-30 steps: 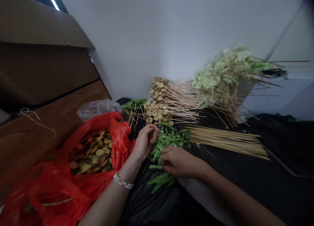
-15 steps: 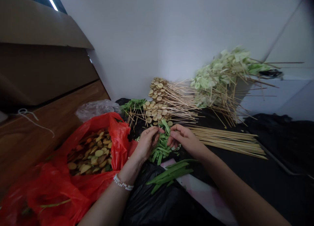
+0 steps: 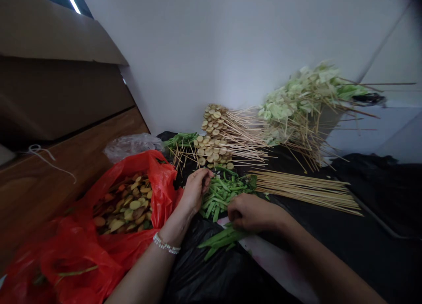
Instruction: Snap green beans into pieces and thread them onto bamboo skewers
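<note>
Left hand (image 3: 197, 189) curled at left edge of heap of short green bean pieces (image 3: 218, 195); right hand (image 3: 254, 212), apart, was over long flat green pods (image 3: 221, 238), heap's near side. Grips couldn't be told. Light fingertip pinch suited pods.

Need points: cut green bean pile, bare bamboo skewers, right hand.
Cut green bean pile (image 3: 217, 193): head view, middle of the heap.
Bare bamboo skewers (image 3: 306, 190): head view, midway along the bundle.
Right hand (image 3: 254, 212): head view, back of the hand.
</note>
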The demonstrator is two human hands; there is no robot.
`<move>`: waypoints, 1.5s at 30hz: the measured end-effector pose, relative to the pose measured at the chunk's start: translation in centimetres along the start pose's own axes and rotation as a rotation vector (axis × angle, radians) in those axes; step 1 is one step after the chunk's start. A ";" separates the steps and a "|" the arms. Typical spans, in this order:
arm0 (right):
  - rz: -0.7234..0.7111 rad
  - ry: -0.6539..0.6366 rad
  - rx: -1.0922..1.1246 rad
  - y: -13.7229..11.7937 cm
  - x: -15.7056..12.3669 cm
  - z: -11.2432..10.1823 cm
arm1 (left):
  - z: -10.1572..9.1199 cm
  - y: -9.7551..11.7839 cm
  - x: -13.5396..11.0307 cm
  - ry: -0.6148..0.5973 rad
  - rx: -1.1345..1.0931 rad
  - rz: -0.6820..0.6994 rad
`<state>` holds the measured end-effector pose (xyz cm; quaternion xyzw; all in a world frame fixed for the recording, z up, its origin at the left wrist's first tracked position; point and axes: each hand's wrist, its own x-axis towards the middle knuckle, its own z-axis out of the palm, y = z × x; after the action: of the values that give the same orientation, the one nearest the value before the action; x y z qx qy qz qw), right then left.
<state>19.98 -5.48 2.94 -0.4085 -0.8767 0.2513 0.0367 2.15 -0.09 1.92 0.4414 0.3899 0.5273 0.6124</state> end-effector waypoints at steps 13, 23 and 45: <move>-0.046 0.047 0.001 -0.1 0.0 0.1 | 0.0 -0.2 0.1 -0.023 0.039 -0.025; -0.043 0.484 0.120 1.0 0.2 -1.2 | 0.4 -0.6 -1.1 -0.213 0.567 0.222; 0.076 0.496 -0.358 0.6 0.5 -0.7 | -0.1 -1.5 -1.5 -0.292 1.090 0.567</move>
<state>20.30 -4.50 3.22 -0.4898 -0.8555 -0.0134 0.1678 2.30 -1.68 0.48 0.8436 0.3828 0.3292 0.1828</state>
